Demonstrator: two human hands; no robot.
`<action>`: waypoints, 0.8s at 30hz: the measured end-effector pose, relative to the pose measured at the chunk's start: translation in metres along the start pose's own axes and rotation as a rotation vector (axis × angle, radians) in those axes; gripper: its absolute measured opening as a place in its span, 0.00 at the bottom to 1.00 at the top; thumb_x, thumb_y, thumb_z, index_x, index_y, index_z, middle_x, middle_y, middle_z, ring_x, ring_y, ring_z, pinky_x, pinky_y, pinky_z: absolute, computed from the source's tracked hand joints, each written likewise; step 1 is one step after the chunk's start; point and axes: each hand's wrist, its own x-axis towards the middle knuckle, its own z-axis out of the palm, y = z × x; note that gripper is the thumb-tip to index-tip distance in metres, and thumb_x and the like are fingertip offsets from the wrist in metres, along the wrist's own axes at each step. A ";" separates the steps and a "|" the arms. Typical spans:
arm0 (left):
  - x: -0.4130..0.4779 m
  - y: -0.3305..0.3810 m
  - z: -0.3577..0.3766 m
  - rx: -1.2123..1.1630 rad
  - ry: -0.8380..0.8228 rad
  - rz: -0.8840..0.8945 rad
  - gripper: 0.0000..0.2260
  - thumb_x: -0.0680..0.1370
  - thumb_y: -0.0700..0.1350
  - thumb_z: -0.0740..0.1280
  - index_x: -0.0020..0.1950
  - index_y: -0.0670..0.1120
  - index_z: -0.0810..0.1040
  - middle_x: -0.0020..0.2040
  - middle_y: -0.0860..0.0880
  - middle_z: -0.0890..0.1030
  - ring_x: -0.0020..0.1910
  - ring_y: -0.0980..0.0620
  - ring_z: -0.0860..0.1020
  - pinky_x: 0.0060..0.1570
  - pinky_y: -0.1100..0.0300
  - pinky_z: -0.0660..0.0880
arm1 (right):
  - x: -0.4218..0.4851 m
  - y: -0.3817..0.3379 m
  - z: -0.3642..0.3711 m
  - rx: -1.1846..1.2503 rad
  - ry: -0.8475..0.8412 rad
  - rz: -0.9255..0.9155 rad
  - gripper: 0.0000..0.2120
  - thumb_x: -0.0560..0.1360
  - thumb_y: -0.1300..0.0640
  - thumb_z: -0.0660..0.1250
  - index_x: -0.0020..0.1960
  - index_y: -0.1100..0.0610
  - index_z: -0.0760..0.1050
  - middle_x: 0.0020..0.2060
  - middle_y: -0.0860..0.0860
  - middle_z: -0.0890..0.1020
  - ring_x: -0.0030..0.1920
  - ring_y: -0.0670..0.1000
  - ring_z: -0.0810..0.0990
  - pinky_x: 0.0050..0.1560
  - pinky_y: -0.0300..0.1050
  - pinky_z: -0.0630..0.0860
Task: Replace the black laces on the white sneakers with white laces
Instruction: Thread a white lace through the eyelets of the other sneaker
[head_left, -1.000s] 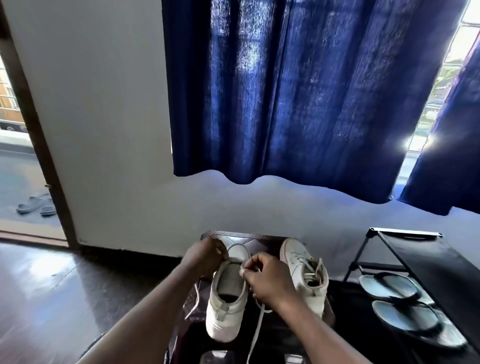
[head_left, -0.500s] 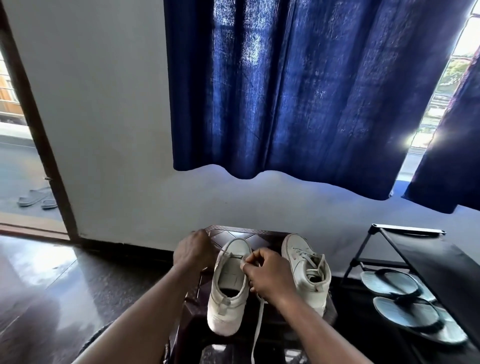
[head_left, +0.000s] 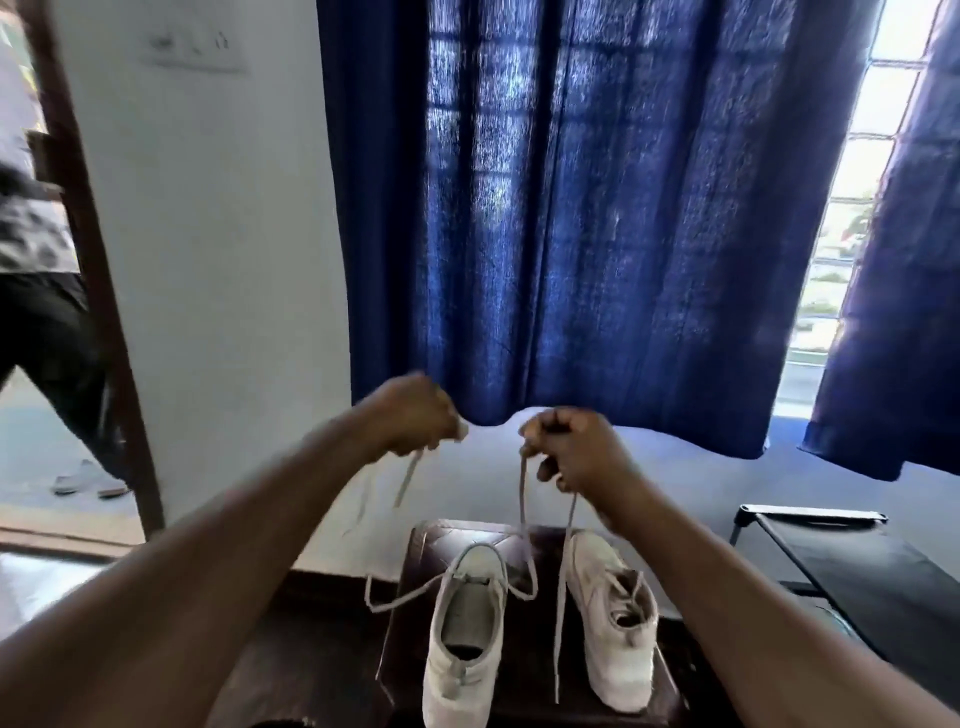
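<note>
Half a second earlier both hands had been low, working at the toe end of the nearer white sneaker. Now they were raised well above it, and the white lace was drawn up with them. In the same interval another person had stepped into the doorway far off to the left of the left hand.

This probably meant the lace had just been passed through the front eyelets and its two ends were being pulled up to even them. The crossings up the tongue were yet to be done. No black lace showed anywhere in view.

The left hand was closed into a fist, its fingers curled tight on one end of the lace. The loose strands trailed below that fist, blurred. The right hand was closed as well, its fingers clamped on the other end. One strand ran straight down from them to the sneaker's front eyelets, and a second hung free past its side.

That sneaker stood directly below the gap between the two fists, on a dark wooden stool. The second sneaker stood beside it under the right wrist, and it looked already laced in white.
</note>
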 end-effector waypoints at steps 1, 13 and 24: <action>-0.006 0.017 -0.015 -0.195 0.048 0.014 0.06 0.79 0.44 0.72 0.50 0.41 0.85 0.35 0.49 0.82 0.28 0.55 0.77 0.28 0.62 0.73 | 0.001 -0.018 -0.008 0.026 -0.003 -0.033 0.06 0.81 0.62 0.66 0.50 0.58 0.82 0.40 0.53 0.87 0.30 0.46 0.79 0.29 0.39 0.68; -0.041 0.155 -0.114 -0.967 0.220 0.315 0.09 0.81 0.29 0.62 0.49 0.34 0.82 0.40 0.38 0.84 0.35 0.44 0.86 0.35 0.59 0.84 | 0.010 -0.186 -0.091 0.101 0.063 -0.279 0.07 0.83 0.61 0.66 0.51 0.58 0.83 0.39 0.51 0.86 0.30 0.46 0.78 0.30 0.40 0.64; -0.059 0.172 -0.129 -1.036 0.195 0.492 0.17 0.77 0.23 0.58 0.57 0.35 0.81 0.50 0.39 0.87 0.50 0.42 0.87 0.54 0.53 0.84 | -0.006 -0.223 -0.116 0.220 0.020 -0.348 0.06 0.80 0.58 0.70 0.53 0.58 0.85 0.41 0.50 0.87 0.32 0.46 0.77 0.33 0.41 0.65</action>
